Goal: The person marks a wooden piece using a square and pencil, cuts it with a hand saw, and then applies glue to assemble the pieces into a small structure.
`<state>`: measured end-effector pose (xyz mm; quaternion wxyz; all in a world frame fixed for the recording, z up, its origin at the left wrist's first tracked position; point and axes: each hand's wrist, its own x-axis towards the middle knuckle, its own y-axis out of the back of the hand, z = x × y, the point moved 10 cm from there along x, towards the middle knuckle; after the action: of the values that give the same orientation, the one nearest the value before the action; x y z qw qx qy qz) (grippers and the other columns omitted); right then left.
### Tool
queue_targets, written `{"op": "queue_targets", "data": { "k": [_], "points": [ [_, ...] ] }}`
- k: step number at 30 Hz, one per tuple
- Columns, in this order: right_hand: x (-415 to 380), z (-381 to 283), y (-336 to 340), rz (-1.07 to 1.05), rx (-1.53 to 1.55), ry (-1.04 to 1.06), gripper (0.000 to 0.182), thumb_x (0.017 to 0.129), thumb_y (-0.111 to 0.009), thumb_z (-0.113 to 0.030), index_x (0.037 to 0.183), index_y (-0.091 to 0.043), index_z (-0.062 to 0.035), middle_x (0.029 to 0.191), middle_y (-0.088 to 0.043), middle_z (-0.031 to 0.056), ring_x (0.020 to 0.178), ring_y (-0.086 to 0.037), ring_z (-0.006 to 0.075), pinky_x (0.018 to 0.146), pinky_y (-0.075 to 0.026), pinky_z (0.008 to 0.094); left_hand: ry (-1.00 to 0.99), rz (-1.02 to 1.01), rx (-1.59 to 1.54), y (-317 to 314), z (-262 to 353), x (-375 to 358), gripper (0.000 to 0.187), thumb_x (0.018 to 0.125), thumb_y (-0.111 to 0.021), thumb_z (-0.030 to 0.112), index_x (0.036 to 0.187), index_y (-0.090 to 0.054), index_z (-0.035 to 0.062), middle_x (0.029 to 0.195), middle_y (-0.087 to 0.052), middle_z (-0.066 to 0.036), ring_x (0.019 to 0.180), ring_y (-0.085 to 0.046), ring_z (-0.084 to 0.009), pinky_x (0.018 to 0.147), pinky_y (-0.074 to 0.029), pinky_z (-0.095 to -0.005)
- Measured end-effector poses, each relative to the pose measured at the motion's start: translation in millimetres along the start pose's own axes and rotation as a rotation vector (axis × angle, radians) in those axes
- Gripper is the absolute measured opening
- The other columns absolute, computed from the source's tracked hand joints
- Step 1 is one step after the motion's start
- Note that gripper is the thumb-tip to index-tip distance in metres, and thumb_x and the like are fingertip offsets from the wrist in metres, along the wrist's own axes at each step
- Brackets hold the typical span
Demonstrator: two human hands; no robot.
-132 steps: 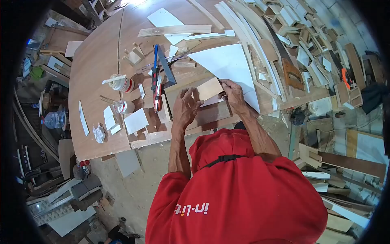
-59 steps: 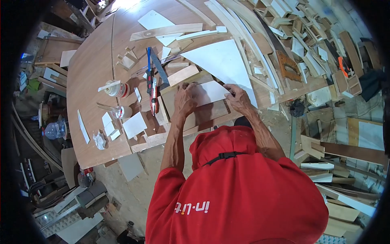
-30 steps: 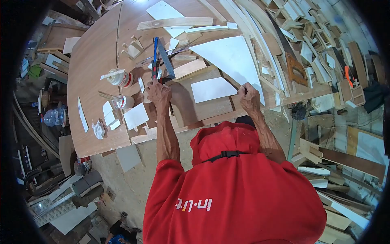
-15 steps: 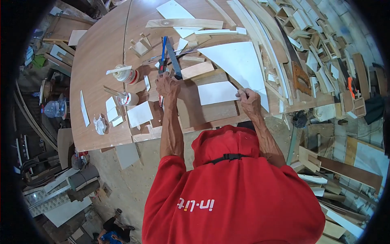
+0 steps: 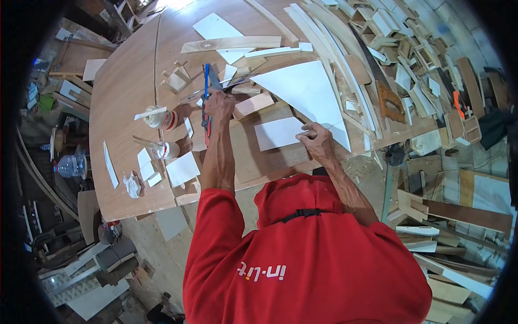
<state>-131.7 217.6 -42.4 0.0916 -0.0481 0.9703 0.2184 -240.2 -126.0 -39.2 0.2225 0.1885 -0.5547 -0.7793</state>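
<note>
Grey metal square [image 5: 214, 79] under my left fingers [image 5: 215, 95], grip unclear; my right fingers [image 5: 309, 127], slightly spread, meet the white flat panel's [image 5: 276, 134] edge.

On the table [image 5: 121, 102], block [image 5: 253, 106] behind panel [image 5: 276, 134], jars [image 5: 164, 120] left, handsaw [image 5: 389, 102] right

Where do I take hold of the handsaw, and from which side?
I'd put the grip on its wooden handle, coming from the near right: the handle lies towards the table's near edge, and the dark blade runs off to the far side.
</note>
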Motion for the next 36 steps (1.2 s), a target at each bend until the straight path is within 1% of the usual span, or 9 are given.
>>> {"op": "queue_targets", "data": {
  "k": [3, 4, 10, 13, 17, 21, 24, 26, 36],
  "points": [
    [0, -8, 0, -0.007, -0.062, -0.016, 0.034, 0.077, -0.068, -0.024, 0.100, -0.064, 0.0004, 0.084, -0.072, 0.0139, 0.078, -0.069, 0.0224, 0.073, -0.052, 0.0330, 0.023, -0.056, -0.008, 3, 2, -3, 0.053, 0.080, -0.063, 0.028, 0.117, -0.043, -0.0042, 0.098, -0.064, -0.025, 0.098, -0.062, -0.0412, 0.082, -0.050, -0.0476],
    [0, -13, -3, -0.026, -0.055, -0.015, 0.032, 0.077, -0.067, -0.023, 0.099, -0.063, 0.0001, 0.083, -0.071, 0.0148, 0.078, -0.068, 0.0240, 0.073, -0.052, 0.0342, 0.027, -0.076, 0.015, 0, -1, 0, 0.063, 0.075, -0.067, 0.032, 0.119, -0.043, -0.0058, 0.104, -0.065, -0.026, 0.098, -0.064, -0.0399, 0.082, -0.051, -0.0446],
    [4, -18, -17, -0.020, -0.099, 0.102, 0.021, 0.079, -0.060, -0.013, 0.096, -0.055, -0.0005, 0.076, -0.064, 0.0161, 0.075, -0.065, 0.0312, 0.070, -0.050, 0.0411, 0.017, -0.113, -0.014, -10, -8, 4, 0.044, 0.073, -0.064, 0.028, 0.104, -0.062, -0.0024, 0.107, -0.065, -0.024, 0.102, -0.064, -0.0380, 0.086, -0.051, -0.0429],
    [5, -17, -21, -0.035, -0.135, 0.144, 0.017, 0.081, -0.055, -0.009, 0.095, -0.050, -0.0010, 0.075, -0.061, 0.0163, 0.075, -0.063, 0.0339, 0.069, -0.048, 0.0434, 0.039, -0.148, -0.051, -6, -8, 1, 0.051, 0.073, -0.063, 0.026, 0.117, -0.053, 0.0027, 0.105, -0.066, -0.023, 0.100, -0.063, -0.0397, 0.085, -0.050, -0.0449],
    [6, -14, -27, -0.065, -0.163, 0.176, 0.014, 0.084, -0.052, -0.007, 0.096, -0.046, -0.0015, 0.077, -0.059, 0.0179, 0.076, -0.062, 0.0360, 0.069, -0.047, 0.0449, 0.037, -0.134, -0.062, 2, -7, -4, 0.052, 0.072, -0.064, 0.027, 0.117, -0.055, 0.0020, 0.102, -0.067, -0.023, 0.098, -0.064, -0.0393, 0.083, -0.051, -0.0447],
    [8, -6, -30, -0.045, -0.163, 0.168, 0.014, 0.086, -0.050, -0.008, 0.098, -0.045, -0.0019, 0.079, -0.059, 0.0188, 0.075, -0.061, 0.0376, 0.069, -0.046, 0.0461, -0.002, -0.136, -0.044, 6, -3, -6, 0.044, 0.071, -0.064, 0.027, 0.106, -0.063, -0.0001, 0.100, -0.068, -0.023, 0.095, -0.065, -0.0392, 0.082, -0.051, -0.0442],
    [6, -15, -27, 0.003, -0.170, 0.230, 0.013, 0.087, -0.044, -0.008, 0.098, -0.044, -0.0009, 0.072, -0.055, 0.0161, 0.067, -0.059, 0.0333, 0.067, -0.045, 0.0458, -0.005, -0.131, -0.037, 11, 0, -6, 0.039, 0.071, -0.063, 0.028, 0.096, -0.068, -0.0012, 0.100, -0.068, -0.023, 0.095, -0.065, -0.0393, 0.083, -0.051, -0.0438],
    [6, -17, -24, 0.015, -0.188, 0.211, 0.017, 0.089, -0.049, -0.012, 0.101, -0.045, -0.0013, 0.083, -0.059, 0.0191, 0.079, -0.062, 0.0397, 0.071, -0.047, 0.0474, 0.004, -0.116, -0.039, 15, 1, -6, 0.037, 0.072, -0.063, 0.029, 0.092, -0.070, -0.0016, 0.100, -0.067, -0.024, 0.095, -0.065, -0.0393, 0.083, -0.051, -0.0437],
    [8, -15, -25, -0.036, -0.010, 0.141, 0.025, 0.085, -0.055, -0.017, 0.101, -0.062, 0.0021, 0.088, -0.070, 0.0151, 0.083, -0.068, 0.0281, 0.078, -0.052, 0.0366, 0.027, -0.134, -0.066, 3, -1, 0, 0.039, 0.071, -0.063, 0.029, 0.096, -0.069, -0.0002, 0.101, -0.067, -0.024, 0.097, -0.064, -0.0400, 0.084, -0.051, -0.0440]
  ]
}}
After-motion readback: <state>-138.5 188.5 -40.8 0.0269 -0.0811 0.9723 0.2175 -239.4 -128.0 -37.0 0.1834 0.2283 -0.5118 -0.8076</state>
